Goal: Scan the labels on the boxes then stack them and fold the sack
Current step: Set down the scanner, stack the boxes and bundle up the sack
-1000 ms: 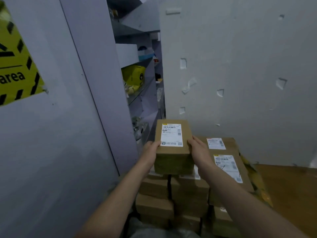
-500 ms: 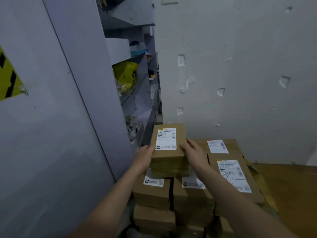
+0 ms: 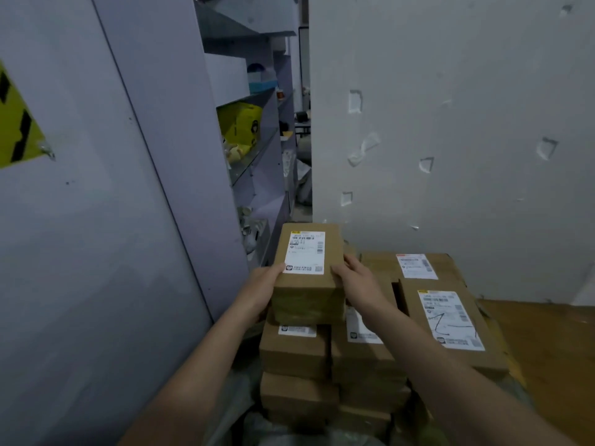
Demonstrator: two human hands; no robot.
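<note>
Gripping top box [image 3: 307,299], left hand [image 3: 262,289] and right hand [image 3: 357,281] curled round its sides, label [image 3: 306,252] blurred, stack [image 3: 294,352] partly hidden.

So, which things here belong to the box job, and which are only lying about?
Job: the held box, gripped by the left hand and right hand; its label; the stacked boxes beneath; the large labelled box at the right.
Lying about: the yellow bag on the shelf; the yellow sign; tape scraps on the wall.
</note>
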